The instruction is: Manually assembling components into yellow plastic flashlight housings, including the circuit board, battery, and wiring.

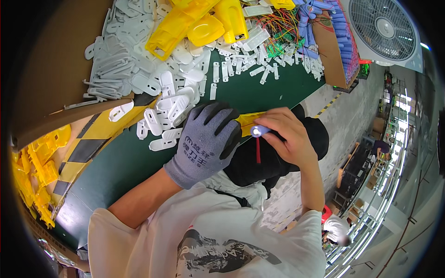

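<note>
The right hand (289,136), bare, pinches a blue cell (260,131) between thumb and fingers, its bright metal end facing the camera; a red lead (258,152) hangs just below the cell. The left hand (204,141), in a grey glove with dark fingers, curls closed over the near end of a yellow shell (248,121), its fingertips partly hidden. The shell spans between the two hands, right behind the cell, in front of the person's body at the edge of the green table (296,83). Beyond the left hand lie loose white covers (178,107), then a heap of white plates (123,55) with larger yellow housings (204,31) on top. Small white strips (225,70) lie scattered farther off, near green boards (280,42) with coloured wires (282,23). At far right, a carton (330,55) holds more blue cells beside a fan (384,28).
</note>
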`<state>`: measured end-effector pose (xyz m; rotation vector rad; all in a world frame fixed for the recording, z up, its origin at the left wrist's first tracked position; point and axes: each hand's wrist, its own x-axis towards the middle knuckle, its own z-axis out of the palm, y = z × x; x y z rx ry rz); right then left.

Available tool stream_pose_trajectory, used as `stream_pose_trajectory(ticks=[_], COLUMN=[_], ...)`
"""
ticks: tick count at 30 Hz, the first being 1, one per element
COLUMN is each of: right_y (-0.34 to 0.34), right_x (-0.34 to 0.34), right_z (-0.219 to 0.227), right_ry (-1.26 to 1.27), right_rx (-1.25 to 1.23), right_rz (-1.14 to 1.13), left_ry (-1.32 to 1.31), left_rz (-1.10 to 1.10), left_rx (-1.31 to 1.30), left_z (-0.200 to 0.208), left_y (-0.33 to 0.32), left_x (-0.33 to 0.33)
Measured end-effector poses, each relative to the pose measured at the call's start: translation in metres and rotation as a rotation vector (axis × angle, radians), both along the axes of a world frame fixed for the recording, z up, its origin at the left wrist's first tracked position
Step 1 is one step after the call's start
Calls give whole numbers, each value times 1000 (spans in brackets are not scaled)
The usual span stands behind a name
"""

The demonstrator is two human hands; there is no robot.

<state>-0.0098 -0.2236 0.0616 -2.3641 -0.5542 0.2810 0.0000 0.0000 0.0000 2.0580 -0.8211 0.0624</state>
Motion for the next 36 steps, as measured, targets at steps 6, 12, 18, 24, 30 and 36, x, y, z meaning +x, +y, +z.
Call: stream_pose_trajectory(ticks=[6,12,18,24,30,36], right_y=[5,3,11,9,2,-11], right_x=[5,4,-5,-7,-2,-4], right_z=[-3,-19,-14,-11,-23,-33], right_ry=[-128,-403,-410,-514,-461,-397], right_rx=[-75,-54,-102,-268,-138,37], right_rz=[101,95,3,30,28,95], left_ry=[-19,0,16,1,103,-175], left_rz=[23,4,-31,26,-24,69], left_rx=[5,-22,-8,-67,-83,-49], left_z=[2,4,0,0,21,14], left_y=[-2,-1,-1,-4,2,-5], left_x=[-1,1,-3,1,12,2])
